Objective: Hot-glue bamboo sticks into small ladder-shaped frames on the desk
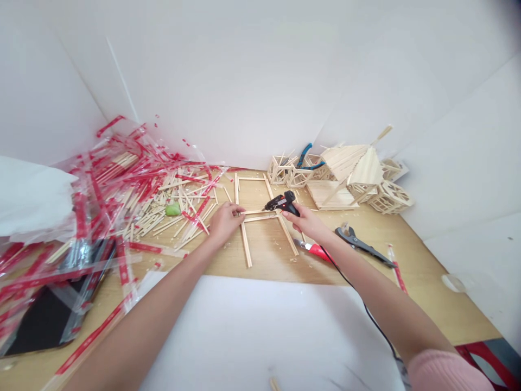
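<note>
Across the table's [439,293] left side, we see red-and-clear wrappers [95,190] heaped among loose sticks [152,221]. Next, our left hand [225,221] has its fingertips pinched on the left end of a thin stick [254,212], which crosses the wooden frame [246,244] lying flat mid-table. Our glue gun [281,202] points its nozzle at that stick; we cannot tell if they touch. Our right hand's [306,222] fingers wrap its handle. Nearby lies a red knife [319,251], then blue-handled pliers [306,157] on small stick boxes [280,169], and black cutters [364,246].

Head-worn view, forward and down
</note>
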The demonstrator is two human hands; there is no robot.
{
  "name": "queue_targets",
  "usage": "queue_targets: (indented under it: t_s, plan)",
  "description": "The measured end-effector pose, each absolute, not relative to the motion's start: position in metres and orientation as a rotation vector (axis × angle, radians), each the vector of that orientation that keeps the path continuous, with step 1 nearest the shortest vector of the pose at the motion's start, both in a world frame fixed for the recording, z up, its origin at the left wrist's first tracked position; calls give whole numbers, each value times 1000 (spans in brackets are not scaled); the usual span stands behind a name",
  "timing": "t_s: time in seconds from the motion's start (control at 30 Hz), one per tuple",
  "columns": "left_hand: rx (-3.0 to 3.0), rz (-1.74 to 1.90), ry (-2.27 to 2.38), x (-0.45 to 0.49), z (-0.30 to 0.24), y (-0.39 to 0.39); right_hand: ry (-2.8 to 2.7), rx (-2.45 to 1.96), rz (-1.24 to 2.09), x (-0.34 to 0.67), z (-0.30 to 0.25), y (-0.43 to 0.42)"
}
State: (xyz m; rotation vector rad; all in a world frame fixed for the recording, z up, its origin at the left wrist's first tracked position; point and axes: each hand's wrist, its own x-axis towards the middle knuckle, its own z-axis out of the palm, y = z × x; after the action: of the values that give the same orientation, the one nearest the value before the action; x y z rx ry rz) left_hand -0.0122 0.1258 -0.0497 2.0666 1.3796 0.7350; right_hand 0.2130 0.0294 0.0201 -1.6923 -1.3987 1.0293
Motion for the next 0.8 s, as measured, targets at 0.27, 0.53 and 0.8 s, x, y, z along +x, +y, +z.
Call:
queue_targets:
  t_s: [0.27, 0.53, 0.8]
  plan:
    - [2062, 732, 1380, -12, -47, 125, -1409, -1782, 958, 228, 21, 26]
    - [2054, 749, 1369, -11, -46, 125, -1389, -1807, 927, 238, 24, 24]
    - [2058, 735, 1379, -11, -46, 126, -1334, -1804, 964, 238, 28, 21]
